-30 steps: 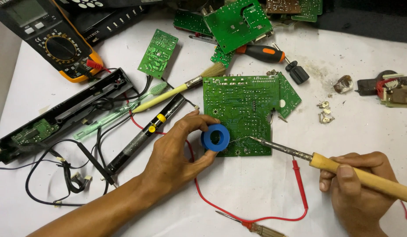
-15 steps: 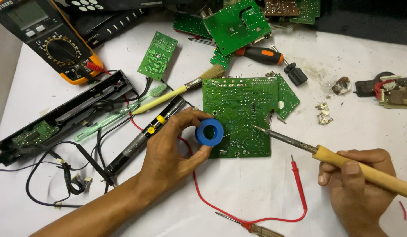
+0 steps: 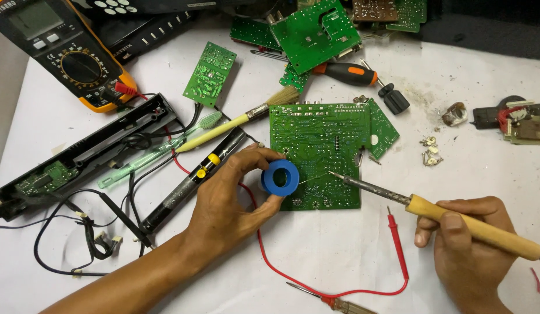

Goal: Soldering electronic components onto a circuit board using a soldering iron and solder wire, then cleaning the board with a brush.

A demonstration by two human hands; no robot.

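My right hand (image 3: 465, 244) draws the soldering iron (image 3: 433, 209) slightly right and nearer; its tip now sits on the large green board (image 3: 316, 151) by the solder wire. My left hand (image 3: 229, 200) shifts the blue spool (image 3: 280, 178) a little left.

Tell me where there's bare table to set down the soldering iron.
The widest bare patch of the white table lies below the large green circuit board, between the left hand and right hand, crossed only by the red probe lead. Another lies right of the small metal parts. The top edge, around the multimeter, is crowded.
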